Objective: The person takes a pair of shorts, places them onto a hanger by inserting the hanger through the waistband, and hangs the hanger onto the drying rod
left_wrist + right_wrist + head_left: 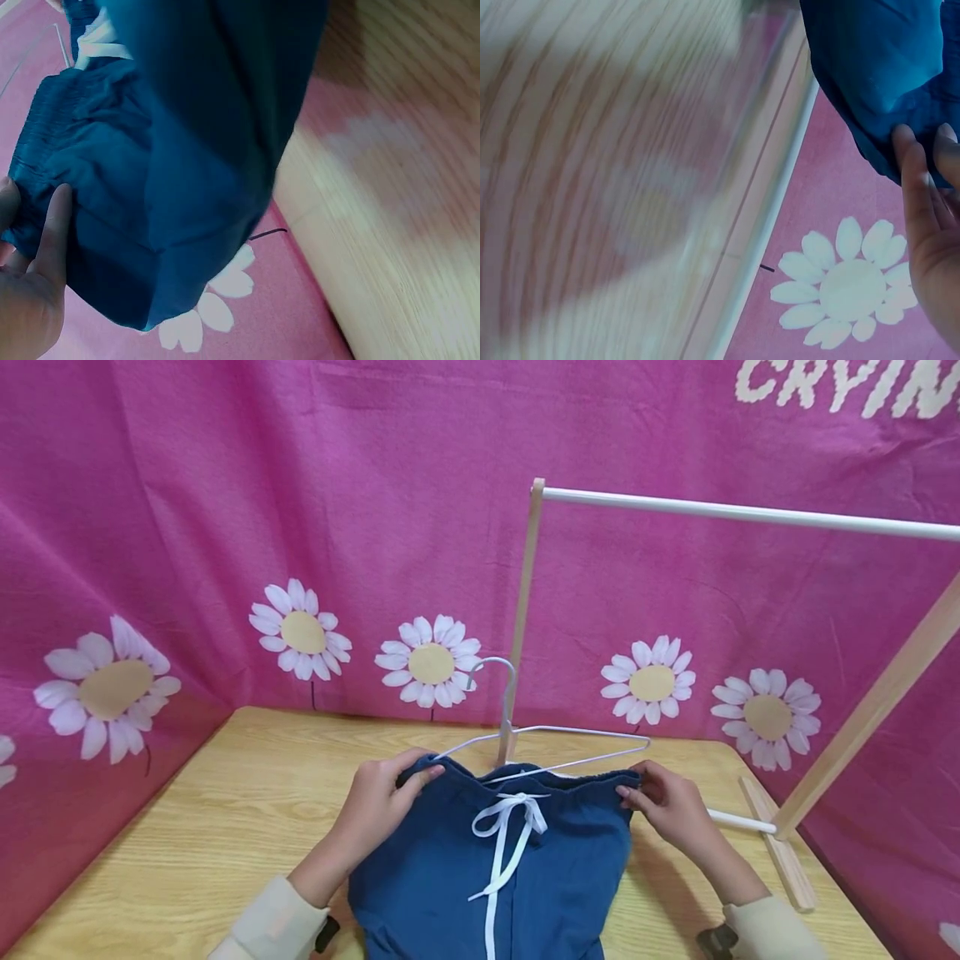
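Observation:
Dark blue drawstring shorts or trousers (pixel 442 852) hang upright between both hands, their lower part cut off by the frame. At the left end of the elastic waistband, my left hand (pixel 382 797) pinches the fabric between thumb and fingers. My right hand (pixel 667 802) pinches the opposite end of the waistband. A white drawstring (pixel 498 843) is tied in a bow at the front. Just behind the waistband stands a white wire hanger (pixel 577 730), hook upward, its lower left part hidden in the waist opening. In the left wrist view the gathered waistband (pixel 37 142) shows at the fingers.
A garment rack with a white top rail (pixel 750 512) and wooden posts (pixel 862 718) stands at the back right, its foot (pixel 780 847) on the wooden table (pixel 247 802). A pink curtain (pixel 420 493) with daisies hangs behind and at the sides.

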A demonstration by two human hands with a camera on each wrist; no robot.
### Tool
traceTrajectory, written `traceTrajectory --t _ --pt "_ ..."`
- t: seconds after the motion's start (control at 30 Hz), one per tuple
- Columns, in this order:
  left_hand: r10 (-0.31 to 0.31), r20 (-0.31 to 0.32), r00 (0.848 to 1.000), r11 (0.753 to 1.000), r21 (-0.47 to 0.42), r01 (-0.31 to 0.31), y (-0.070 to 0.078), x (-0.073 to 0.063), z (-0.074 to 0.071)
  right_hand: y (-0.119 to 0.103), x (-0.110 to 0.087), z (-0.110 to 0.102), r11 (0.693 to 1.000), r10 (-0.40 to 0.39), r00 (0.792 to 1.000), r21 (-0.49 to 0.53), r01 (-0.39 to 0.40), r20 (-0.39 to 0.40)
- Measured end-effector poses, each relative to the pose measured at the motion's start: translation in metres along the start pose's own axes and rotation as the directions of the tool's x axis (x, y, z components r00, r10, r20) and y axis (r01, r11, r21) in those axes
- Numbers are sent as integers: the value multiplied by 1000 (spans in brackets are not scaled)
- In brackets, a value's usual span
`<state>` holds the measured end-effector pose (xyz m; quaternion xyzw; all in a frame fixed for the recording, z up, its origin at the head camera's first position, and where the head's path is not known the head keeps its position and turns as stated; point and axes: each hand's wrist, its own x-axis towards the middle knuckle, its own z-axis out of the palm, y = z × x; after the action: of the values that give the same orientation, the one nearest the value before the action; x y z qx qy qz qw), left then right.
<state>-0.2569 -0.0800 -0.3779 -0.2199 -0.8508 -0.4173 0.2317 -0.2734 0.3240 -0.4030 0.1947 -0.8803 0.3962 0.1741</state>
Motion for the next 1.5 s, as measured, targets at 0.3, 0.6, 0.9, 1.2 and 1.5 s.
traceTrajectory --t 0.3,0.6,0.9,1.2,1.5 --pt "63 74 995 998 17 -64 -8 0 -9 2 -6 -9 997 -31 999 76 33 -30" --pt "93 112 989 993 59 -100 -16 -1 -16 1 -8 -14 993 -81 995 83 86 -60" --pt "99 39 994 988 117 -103 -19 2 -17 -1 -9 -11 983 -159 981 70 168 -110" --pt "67 27 997 991 113 -70 -16 2 -20 -8 -8 -10 949 -315 921 -99 300 -229" --pt "69 26 997 992 100 -71 -12 2 -20 -7 -10 -7 951 -305 914 -143 275 -267"
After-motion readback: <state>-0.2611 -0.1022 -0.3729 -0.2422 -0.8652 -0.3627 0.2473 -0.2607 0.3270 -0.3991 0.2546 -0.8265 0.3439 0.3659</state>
